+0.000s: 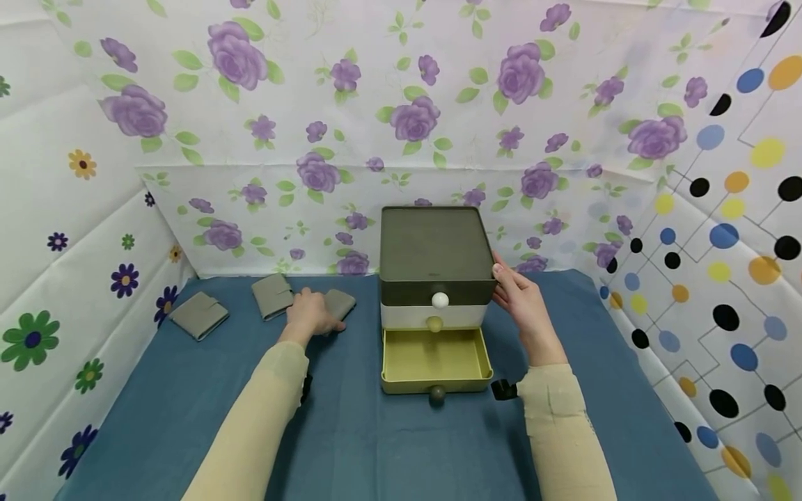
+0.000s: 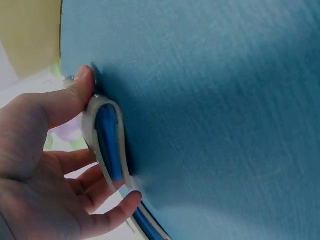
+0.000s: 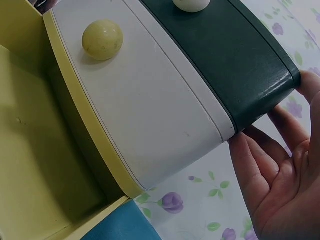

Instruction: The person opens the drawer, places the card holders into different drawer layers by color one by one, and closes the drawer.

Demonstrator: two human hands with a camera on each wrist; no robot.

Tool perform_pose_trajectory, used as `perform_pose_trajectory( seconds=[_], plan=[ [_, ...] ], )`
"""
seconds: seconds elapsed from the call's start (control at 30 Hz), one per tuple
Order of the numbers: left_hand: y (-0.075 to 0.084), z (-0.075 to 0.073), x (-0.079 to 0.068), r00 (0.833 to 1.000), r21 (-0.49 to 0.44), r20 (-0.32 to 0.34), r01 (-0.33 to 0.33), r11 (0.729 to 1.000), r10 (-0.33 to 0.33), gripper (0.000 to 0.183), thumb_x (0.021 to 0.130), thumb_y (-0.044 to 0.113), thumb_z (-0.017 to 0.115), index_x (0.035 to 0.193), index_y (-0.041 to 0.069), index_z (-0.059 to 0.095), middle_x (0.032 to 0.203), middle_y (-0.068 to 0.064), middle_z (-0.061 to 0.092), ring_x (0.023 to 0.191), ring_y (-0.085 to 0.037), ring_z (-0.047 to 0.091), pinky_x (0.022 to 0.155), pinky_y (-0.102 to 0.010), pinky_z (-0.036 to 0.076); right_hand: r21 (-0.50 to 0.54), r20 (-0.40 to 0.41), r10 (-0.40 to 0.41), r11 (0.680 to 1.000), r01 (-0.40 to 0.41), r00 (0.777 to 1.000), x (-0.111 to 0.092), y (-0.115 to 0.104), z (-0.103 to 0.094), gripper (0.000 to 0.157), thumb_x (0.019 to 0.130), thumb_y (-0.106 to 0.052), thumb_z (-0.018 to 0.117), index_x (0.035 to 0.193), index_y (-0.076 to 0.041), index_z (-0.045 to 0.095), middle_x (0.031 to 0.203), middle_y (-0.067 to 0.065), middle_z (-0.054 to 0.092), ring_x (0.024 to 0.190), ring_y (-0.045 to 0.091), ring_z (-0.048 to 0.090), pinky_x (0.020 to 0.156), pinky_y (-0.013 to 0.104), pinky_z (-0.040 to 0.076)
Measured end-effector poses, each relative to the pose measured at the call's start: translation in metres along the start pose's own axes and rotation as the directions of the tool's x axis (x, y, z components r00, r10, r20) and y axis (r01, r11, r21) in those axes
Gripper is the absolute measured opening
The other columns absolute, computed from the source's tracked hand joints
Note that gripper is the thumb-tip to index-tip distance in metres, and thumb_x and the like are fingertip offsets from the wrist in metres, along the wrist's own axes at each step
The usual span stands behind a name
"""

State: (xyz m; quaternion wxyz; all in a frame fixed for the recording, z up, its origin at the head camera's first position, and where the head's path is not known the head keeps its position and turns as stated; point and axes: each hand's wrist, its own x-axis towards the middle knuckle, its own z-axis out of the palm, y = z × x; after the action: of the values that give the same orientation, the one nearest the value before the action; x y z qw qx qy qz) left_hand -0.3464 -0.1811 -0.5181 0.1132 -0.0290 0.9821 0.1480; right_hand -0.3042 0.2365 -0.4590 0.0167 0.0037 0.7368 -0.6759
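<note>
My left hand [image 1: 305, 314] is over a small grey folded wallet [image 1: 340, 302] lying on the blue cloth, left of the drawer box. In the left wrist view the thumb and fingers span this wallet, whose blue inside [image 2: 109, 142] shows from the edge. Two similar wallets lie further left, one close beside the hand [image 1: 271, 295] and one apart [image 1: 199, 316]. My right hand [image 1: 525, 306] touches the right side of the drawer box [image 1: 435, 243], its thumb at the dark green top edge. The yellow-green bottom drawer [image 1: 432, 356] is pulled out, with nothing visible inside.
Above the bottom drawer, the white drawer [image 3: 145, 95] with a yellow knob [image 3: 102, 40] and the dark green one with a white knob [image 1: 440, 300] are closed. Blue cloth [image 1: 401, 445] covers the table. Flowered and dotted sheets stand behind and at both sides.
</note>
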Motion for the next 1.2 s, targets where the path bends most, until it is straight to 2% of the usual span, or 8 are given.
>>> perform_pose_trajectory(
  seconds=[0.17,0.3,0.63,0.83,1.13,1.2],
  plan=[
    [0.003,-0.002,-0.002,0.999,0.04,0.019,-0.038,0.998,0.037,0.078,0.087,0.042,0.09,0.138,-0.009,0.061,0.127,-0.031,0.051,0.117,-0.048,0.051,0.099,-0.066,0.046,0.0,-0.008,0.002,1.0,-0.002,1.0,-0.001,0.0,0.0,0.071,0.101,-0.067,0.061,0.156,-0.021,0.058,0.166,-0.02,0.039,0.144,0.02,0.054,0.117,0.04,0.045],
    [0.001,-0.001,-0.002,0.999,0.04,0.016,-0.035,0.999,0.035,0.078,0.086,0.04,0.091,0.138,-0.01,0.06,0.128,-0.03,0.052,0.117,-0.047,0.051,0.098,-0.065,0.047,0.006,-0.003,0.002,1.0,-0.002,1.0,0.0,0.0,0.001,0.07,0.102,-0.066,0.061,0.156,-0.023,0.057,0.167,-0.019,0.039,0.145,0.02,0.054,0.117,0.04,0.044],
    [-0.005,0.004,-0.007,0.995,-0.004,-0.023,-0.093,0.996,0.093,0.077,0.084,0.036,0.092,0.138,-0.009,0.06,0.125,-0.028,0.053,0.111,-0.042,0.051,0.091,-0.06,0.05,0.0,-0.014,-0.009,1.0,0.009,1.0,-0.001,-0.002,0.002,0.071,0.102,-0.066,0.06,0.157,-0.021,0.057,0.167,-0.018,0.039,0.145,0.021,0.054,0.117,0.039,0.045],
    [-0.008,0.007,-0.013,0.995,-0.029,-0.045,-0.092,0.995,0.09,0.077,0.084,0.037,0.091,0.139,-0.007,0.061,0.124,-0.027,0.053,0.108,-0.041,0.051,0.087,-0.058,0.05,0.01,-0.006,-0.006,1.0,0.006,1.0,0.0,-0.001,0.003,0.071,0.102,-0.066,0.061,0.157,-0.022,0.056,0.167,-0.018,0.039,0.145,0.021,0.053,0.118,0.04,0.044],
    [-0.011,0.008,-0.023,0.995,-0.09,-0.037,-0.1,0.991,0.097,0.081,0.082,0.037,0.091,0.147,0.0,0.061,0.121,-0.023,0.054,0.101,-0.036,0.055,0.078,-0.054,0.053,0.013,-0.001,0.017,1.0,-0.017,1.0,-0.002,0.0,0.001,0.068,0.102,-0.066,0.06,0.161,-0.033,0.05,0.168,-0.014,0.04,0.147,0.021,0.052,0.118,0.04,0.043],
    [-0.011,0.009,-0.026,0.994,-0.091,-0.039,-0.105,0.99,0.102,0.081,0.082,0.037,0.092,0.148,0.001,0.061,0.121,-0.023,0.056,0.099,-0.036,0.056,0.078,-0.054,0.053,0.008,0.002,0.016,1.0,-0.016,1.0,-0.002,0.0,0.001,0.069,0.102,-0.066,0.06,0.16,-0.032,0.051,0.168,-0.014,0.039,0.147,0.021,0.051,0.118,0.041,0.043]
  ],
)
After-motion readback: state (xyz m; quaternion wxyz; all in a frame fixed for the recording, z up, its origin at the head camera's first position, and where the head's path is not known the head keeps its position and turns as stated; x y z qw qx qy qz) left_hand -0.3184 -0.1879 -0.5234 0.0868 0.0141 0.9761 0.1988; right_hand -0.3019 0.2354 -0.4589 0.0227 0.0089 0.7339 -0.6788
